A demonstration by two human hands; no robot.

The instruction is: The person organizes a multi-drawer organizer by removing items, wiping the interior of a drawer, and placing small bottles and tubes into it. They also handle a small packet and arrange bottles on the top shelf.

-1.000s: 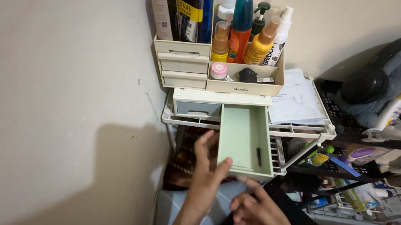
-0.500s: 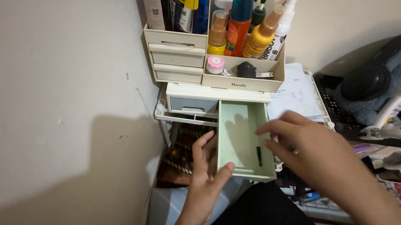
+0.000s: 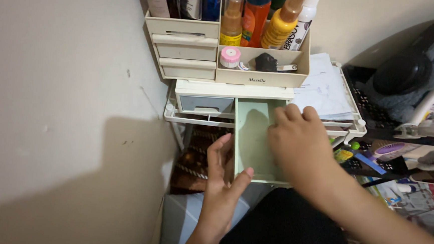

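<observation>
A pale green drawer [image 3: 252, 139] is pulled far out of a small white drawer unit [image 3: 229, 90]. My left hand [image 3: 222, 180] supports the drawer from its left side, thumb against the front corner, fingers spread upward. Over the drawer's right half lies my right hand [image 3: 298, 142], palm down, with its fingers reaching inside. What the fingers touch is hidden; nothing is seen held in them.
A cream organiser [image 3: 229, 52] with small drawers stands above, holding spray bottles [image 3: 256, 11], a pink round tin [image 3: 230, 57] and a dark object. Papers [image 3: 324, 91] lie on the white rack [image 3: 197, 118]. A wall is at left, clutter at right.
My right hand rose from my lap, passed over the drawer's right edge, and now rests inside the drawer. The left hand stayed at the drawer's left side.
</observation>
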